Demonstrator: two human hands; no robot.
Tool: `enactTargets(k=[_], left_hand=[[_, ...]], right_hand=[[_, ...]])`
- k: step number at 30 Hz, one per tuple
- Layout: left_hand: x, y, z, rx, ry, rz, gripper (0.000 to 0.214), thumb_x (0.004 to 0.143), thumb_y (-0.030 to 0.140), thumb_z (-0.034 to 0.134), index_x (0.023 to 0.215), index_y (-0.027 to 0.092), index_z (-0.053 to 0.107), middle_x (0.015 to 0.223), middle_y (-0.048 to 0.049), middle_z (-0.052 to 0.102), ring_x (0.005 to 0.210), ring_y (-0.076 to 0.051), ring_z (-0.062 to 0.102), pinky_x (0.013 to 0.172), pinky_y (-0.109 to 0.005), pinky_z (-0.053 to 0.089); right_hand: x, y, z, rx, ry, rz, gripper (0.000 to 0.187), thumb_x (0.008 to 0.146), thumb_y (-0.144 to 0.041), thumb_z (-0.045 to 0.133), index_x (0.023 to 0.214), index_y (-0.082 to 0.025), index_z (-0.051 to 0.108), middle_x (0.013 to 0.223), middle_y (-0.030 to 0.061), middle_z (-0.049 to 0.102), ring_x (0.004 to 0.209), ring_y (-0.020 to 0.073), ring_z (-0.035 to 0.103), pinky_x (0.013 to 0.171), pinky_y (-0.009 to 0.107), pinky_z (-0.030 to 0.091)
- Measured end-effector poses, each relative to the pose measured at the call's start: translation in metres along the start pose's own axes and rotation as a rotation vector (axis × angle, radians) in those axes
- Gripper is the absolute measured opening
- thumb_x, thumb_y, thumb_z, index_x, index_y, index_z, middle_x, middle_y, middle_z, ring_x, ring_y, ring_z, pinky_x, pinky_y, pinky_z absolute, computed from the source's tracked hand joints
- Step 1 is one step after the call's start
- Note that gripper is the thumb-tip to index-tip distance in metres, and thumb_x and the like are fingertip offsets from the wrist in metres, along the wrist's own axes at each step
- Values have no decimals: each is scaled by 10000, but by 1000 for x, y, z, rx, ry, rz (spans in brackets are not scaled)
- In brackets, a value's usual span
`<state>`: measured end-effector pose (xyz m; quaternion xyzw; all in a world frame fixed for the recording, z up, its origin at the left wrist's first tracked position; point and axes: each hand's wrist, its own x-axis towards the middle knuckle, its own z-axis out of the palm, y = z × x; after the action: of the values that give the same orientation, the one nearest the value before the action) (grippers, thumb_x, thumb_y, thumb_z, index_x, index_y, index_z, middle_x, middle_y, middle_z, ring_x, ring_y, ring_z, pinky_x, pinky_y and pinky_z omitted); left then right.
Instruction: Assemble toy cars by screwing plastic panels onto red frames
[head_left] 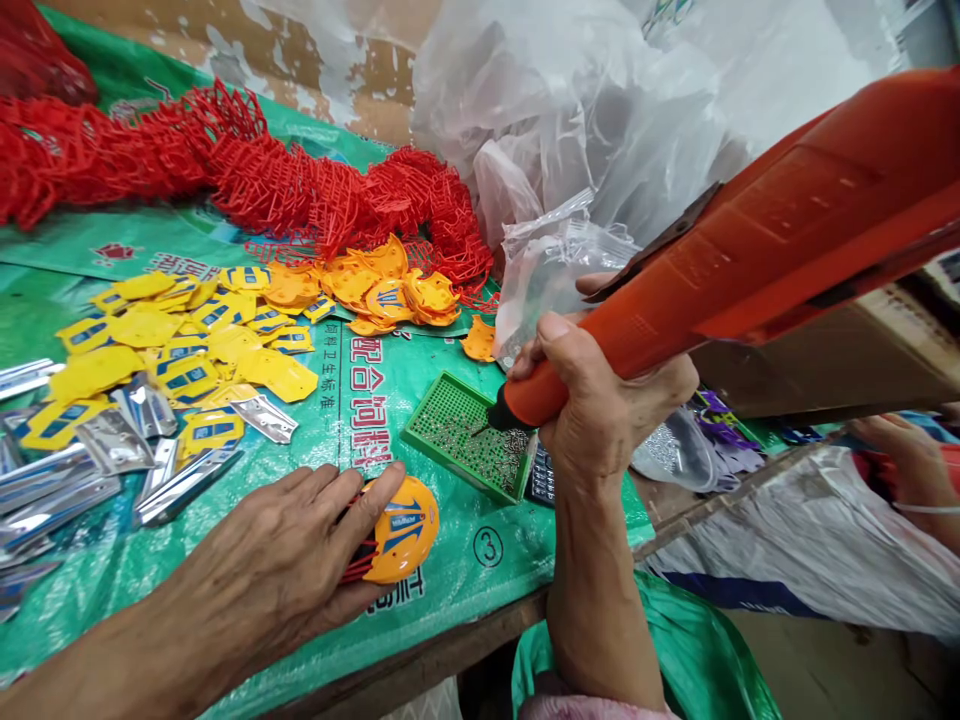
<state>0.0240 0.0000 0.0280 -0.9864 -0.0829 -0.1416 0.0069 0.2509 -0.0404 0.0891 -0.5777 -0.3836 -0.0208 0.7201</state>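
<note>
My right hand (pixel 607 400) is wrapped round an orange-red electric screwdriver (pixel 735 230). Its black nose and thin bit point down over a green perforated tray (pixel 442 405) that holds many small screws (pixel 480 440). On the table, my left hand (pixel 300 550) is closed over an orange rounded plastic piece (pixel 405 530) with a blue-and-white label. Red plastic bars show under that piece, beside my fingers. Whether the bit touches a screw I cannot tell.
Yellow labelled plates (pixel 187 340), silvery strips (pixel 60 490) and loose orange pieces (pixel 382 285) lie on the green sheet. A long heap of red plastic parts (pixel 300 190) runs behind. Clear plastic bags (pixel 562 100) stand at the back. Another person's hand (pixel 915 460) is at right.
</note>
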Motion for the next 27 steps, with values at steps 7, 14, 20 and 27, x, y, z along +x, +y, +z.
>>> enactTargets(k=[7, 14, 20, 27], left_hand=[[-5, 0, 1, -55, -50, -39, 490, 970, 379, 538, 1386, 123, 496, 1056, -125, 691, 888, -264, 672, 735, -363, 559], [-3, -2, 3, -58, -65, -18, 519, 977, 420, 532, 1396, 118, 479, 961, -105, 685, 805, -276, 659, 684, -398, 556], [-3, 0, 8, -62, -22, -27, 530, 978, 431, 537, 1394, 115, 452, 939, -89, 655, 797, -270, 643, 678, -393, 536], [-7, -3, 8, -19, -26, 29, 591, 1000, 436, 504, 1457, 81, 380, 997, -115, 659, 863, -277, 647, 731, -393, 560]], right_hand=[[-7, -2, 2, -157, 1, -27, 294, 749, -435, 794, 675, -218, 609, 576, -51, 633, 392, 128, 554, 435, 304, 513], [-5, -6, 5, -108, 29, -35, 351, 715, -364, 819, 999, -249, 649, 556, -91, 612, 358, 148, 540, 440, 332, 524], [-5, -7, 7, -110, 25, -9, 341, 725, -374, 798, 993, -238, 637, 560, -86, 600, 405, 154, 584, 474, 328, 547], [-1, 2, 3, -117, 22, -19, 291, 710, -389, 809, 909, -244, 654, 550, -88, 606, 424, 169, 623, 451, 323, 540]])
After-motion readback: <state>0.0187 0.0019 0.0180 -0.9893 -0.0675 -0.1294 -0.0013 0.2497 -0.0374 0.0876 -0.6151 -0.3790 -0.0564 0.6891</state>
